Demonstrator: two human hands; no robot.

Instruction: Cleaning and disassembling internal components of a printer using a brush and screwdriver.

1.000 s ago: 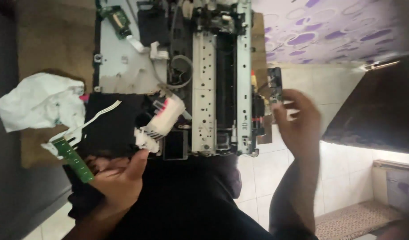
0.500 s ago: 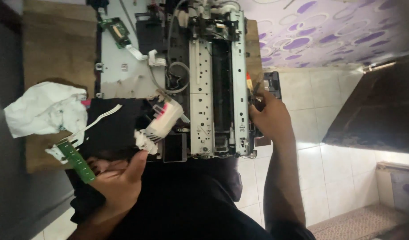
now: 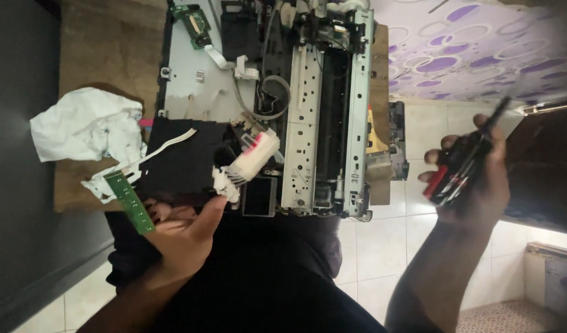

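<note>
- Red-and-black tool (image 3: 461, 168), handle-shaped, sits in the right hand (image 3: 474, 179) at right of frame, held out over the white tiled floor (image 3: 382, 240), well apart from the machine. Blurred; exact kind of tool can't be told.
- Right hand's fingers are wrapped round the tool's handle; its dark tip points up toward the purple-patterned cloth (image 3: 456, 49).
- Left hand (image 3: 184, 237) is at the near edge of the black housing (image 3: 178, 163), thumb up against it just below the white ribbed part (image 3: 249, 161) with a pink patch. Fingers spread, not closed on anything I can make out; palm rests on the housing edge.
- Green circuit strip (image 3: 129, 200) lies just left of the left hand, tilted, with a white flat cable (image 3: 163, 148) running from it across the housing.
- Stripped printer chassis (image 3: 323, 105), bare metal rails and perforated plate, lies across the middle on a brown wooden board (image 3: 110, 49).
- Grey base plate (image 3: 194, 86) on its left side, with a small green board (image 3: 196, 21) at the far end.
- Crumpled white paper (image 3: 86, 126) sits on the board at left, beside the housing.
- Dark clothing fills the near centre between both arms.
</note>
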